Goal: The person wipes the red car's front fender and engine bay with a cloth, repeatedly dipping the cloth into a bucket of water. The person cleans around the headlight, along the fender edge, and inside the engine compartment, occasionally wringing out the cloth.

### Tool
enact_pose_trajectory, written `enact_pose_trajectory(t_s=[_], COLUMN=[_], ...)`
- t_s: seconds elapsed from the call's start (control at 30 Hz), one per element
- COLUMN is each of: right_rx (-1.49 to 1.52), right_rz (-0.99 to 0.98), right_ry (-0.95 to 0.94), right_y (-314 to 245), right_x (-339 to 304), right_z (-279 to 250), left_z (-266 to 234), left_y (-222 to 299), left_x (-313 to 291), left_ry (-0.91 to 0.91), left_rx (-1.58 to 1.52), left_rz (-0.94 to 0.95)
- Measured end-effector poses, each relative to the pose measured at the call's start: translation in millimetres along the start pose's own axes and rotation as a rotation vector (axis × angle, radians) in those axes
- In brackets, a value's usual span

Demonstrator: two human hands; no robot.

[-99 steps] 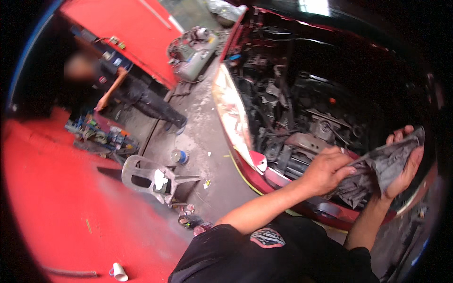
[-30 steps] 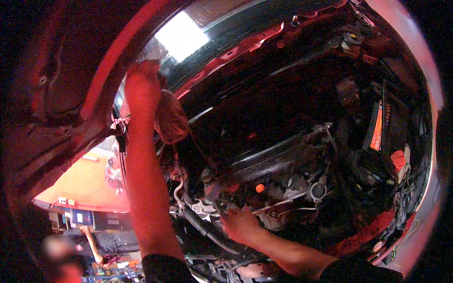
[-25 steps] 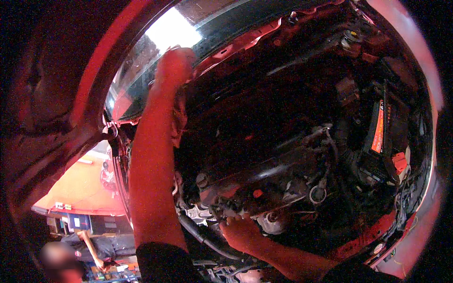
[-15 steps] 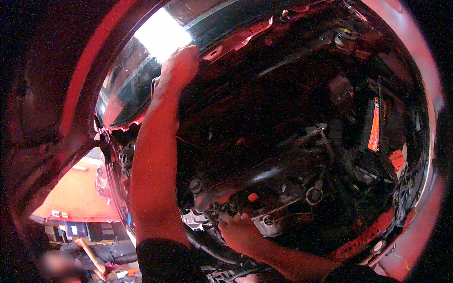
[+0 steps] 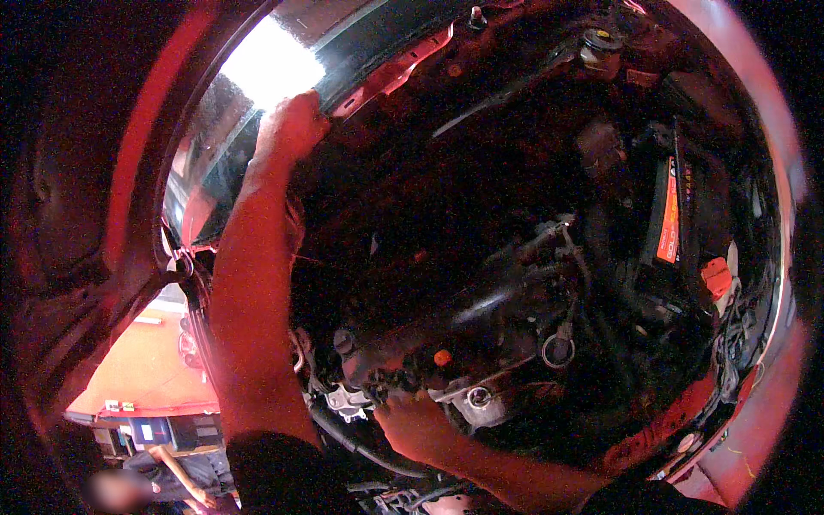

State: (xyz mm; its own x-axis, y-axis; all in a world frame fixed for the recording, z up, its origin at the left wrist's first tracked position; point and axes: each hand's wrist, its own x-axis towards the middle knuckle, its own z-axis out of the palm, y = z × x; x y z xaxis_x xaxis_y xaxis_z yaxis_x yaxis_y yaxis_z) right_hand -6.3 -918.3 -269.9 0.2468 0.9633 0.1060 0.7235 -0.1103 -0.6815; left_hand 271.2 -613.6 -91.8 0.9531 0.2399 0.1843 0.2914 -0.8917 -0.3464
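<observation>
I lean over a car's open engine bay. My left hand [image 5: 292, 129] reaches far up to the red body edge [image 5: 395, 69] at the base of the windshield [image 5: 266, 64]. Its fingers curl over that edge and are hidden. My right hand [image 5: 416, 421] rests low on the front of the dark engine [image 5: 489, 318], fingers bent against metal parts just below a small orange cap [image 5: 442, 357]. What the fingers touch is too dark to make out.
A battery with an orange label [image 5: 669, 215] and a red terminal cover [image 5: 715, 276] sits at the right. A reservoir cap [image 5: 598, 39] is at the top. The raised red hood [image 5: 86, 189] fills the left. Another person [image 5: 163, 476] is at lower left.
My left hand has climbed from beside the hood's edge up to the base of the windshield. My right hand has stayed on the front of the engine. Earlier I held a grey rag.
</observation>
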Motion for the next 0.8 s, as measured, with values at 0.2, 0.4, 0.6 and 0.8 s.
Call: enact_pose_trajectory(t_s=[0.2,0.4,0.6,0.8], right_rx=[0.036,0.027,-0.016,-0.002], right_rz=[0.002,0.013,0.021,0.031], right_ry=[-0.093,-0.073,-0.085,-0.059], right_y=[-0.3,-3.8,-3.7,0.9], right_x=[4.2,4.0,3.7,3.3], right_z=[0.2,0.0,8.8,8.2], left_z=[-1.8,2.4,11.8,19.8], left_y=[11.5,19.9,22.3,-4.0], left_x=[11.0,22.6,27.8,24.4], left_ry=[0.037,0.068,0.16,0.068], left_rx=[-0.042,-0.097,-0.149,-0.072], left_rz=[0.02,0.018,0.053,0.05])
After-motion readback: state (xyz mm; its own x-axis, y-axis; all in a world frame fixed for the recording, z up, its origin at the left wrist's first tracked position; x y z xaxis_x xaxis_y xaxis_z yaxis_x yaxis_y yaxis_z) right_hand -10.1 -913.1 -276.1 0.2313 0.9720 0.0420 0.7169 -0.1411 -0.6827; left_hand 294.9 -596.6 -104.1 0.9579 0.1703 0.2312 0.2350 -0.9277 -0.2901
